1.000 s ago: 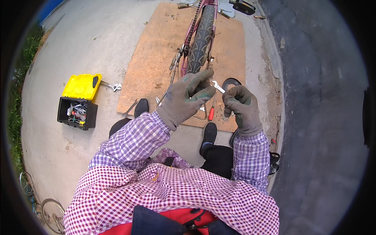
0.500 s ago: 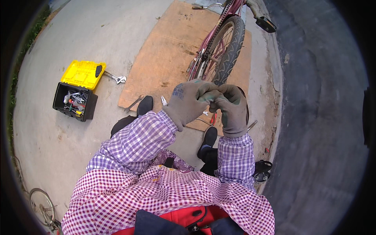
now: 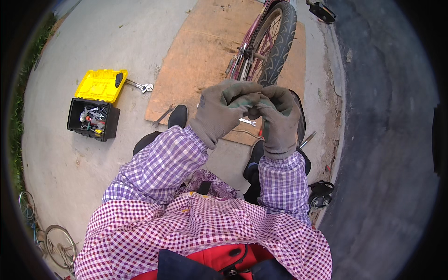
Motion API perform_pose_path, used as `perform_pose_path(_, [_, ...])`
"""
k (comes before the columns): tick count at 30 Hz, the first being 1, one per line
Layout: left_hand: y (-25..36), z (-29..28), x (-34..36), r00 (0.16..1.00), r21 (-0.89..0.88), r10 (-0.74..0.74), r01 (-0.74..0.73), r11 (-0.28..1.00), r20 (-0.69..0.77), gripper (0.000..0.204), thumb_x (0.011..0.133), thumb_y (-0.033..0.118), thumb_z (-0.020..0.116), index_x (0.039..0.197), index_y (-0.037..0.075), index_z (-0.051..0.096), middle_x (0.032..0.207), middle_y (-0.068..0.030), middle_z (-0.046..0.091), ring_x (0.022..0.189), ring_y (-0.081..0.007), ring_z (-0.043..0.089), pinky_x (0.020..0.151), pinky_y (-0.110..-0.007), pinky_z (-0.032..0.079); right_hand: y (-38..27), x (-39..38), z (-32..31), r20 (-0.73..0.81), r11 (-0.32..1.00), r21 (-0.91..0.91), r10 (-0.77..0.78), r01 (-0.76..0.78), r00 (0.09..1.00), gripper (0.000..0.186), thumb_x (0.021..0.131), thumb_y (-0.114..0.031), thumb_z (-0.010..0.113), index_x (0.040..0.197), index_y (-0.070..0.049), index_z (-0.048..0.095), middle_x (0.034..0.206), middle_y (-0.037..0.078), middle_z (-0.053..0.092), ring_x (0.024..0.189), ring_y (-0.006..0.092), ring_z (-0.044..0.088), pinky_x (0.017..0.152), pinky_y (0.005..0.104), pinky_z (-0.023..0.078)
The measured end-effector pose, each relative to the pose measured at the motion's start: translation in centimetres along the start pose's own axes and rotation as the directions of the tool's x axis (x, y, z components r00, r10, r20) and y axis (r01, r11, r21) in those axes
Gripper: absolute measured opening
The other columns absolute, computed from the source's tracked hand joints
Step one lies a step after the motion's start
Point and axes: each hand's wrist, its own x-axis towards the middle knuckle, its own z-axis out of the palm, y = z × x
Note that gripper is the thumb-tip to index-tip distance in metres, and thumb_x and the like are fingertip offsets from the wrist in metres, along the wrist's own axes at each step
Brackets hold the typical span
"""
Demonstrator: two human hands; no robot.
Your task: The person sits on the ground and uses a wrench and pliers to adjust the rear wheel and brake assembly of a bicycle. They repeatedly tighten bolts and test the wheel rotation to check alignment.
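Observation:
Both my hands wear grey-brown work gloves with green patches on the fingers. They meet in front of the bicycle's tyre (image 3: 285,37). My left hand (image 3: 219,111) is closed, thumb and fingertips pinched against the right hand's fingertips. My right hand (image 3: 281,122) is closed in the same kind of pinch. Whatever lies between the fingertips is hidden or too small to make out. Below the hands a small spanner (image 3: 247,122) rests on the wooden board (image 3: 193,65). A dark curved object (image 3: 301,105) shows behind my right hand.
A black toolbox (image 3: 111,123) full of tools stands at left, its yellow lid (image 3: 95,84) open. An adjustable wrench (image 3: 145,87) lies beside it. An open-ended spanner (image 3: 163,115) sits by my left shoe (image 3: 178,115). Bicycle parts (image 3: 321,193) lie at right; another bicycle wheel (image 3: 60,246) shows lower left.
The view has shifted, with the bicycle now higher in the picture. Both hands remain pinched together, slightly higher, and the left fingers have curled a little differently.

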Motion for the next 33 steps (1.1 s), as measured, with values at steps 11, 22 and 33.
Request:
perform_pose_path(11, [-1.1, 1.3, 0.4, 0.979, 0.178, 0.169, -0.147, 0.973, -0.116, 0.024, 0.098, 0.014, 0.069, 0.115, -0.003, 0.070, 0.098, -0.0086, 0.073, 0.081, -0.0121, 0.068, 0.072, -0.026, 0.057, 0.3, -0.7, -1.1, 0.074, 0.993, 0.092, 0.066, -0.072, 0.995, 0.033, 0.094, -0.013, 0.063, 0.121, 0.007, 0.063, 0.098, 0.014, 0.070, 0.080, 0.0165, 0.068, 0.071, 0.0303, 0.056])
perform_pose_path(22, [-4.3, -5.3, 9.3, 0.917, 0.054, -0.160, 0.193, 0.980, -0.365, 0.028, 0.100, 0.013, 0.064, 0.123, -0.002, 0.066, 0.103, -0.0095, 0.073, 0.080, -0.0131, 0.069, 0.069, -0.026, 0.057, 0.3, 0.0, -3.2, -0.166, 0.999, 0.008, -0.044, 0.046, 0.985, 0.031, 0.094, -0.012, 0.062, 0.120, 0.005, 0.065, 0.105, 0.016, 0.071, 0.080, 0.0151, 0.068, 0.068, 0.0287, 0.057])
perform_pose_path(33, [-8.1, -7.6, 16.8, 0.870, 0.252, -0.166, 0.310, 0.917, -0.465, 0.024, 0.095, 0.015, 0.073, 0.115, 0.001, 0.073, 0.099, -0.0078, 0.075, 0.086, -0.0135, 0.069, 0.075, -0.030, 0.054, 1.9, 5.2, -5.7, -0.191, 0.997, -0.022, 0.062, -0.067, 0.980, 0.034, 0.095, -0.015, 0.063, 0.121, 0.007, 0.064, 0.102, 0.016, 0.071, 0.080, 0.0163, 0.068, 0.069, 0.0289, 0.057])
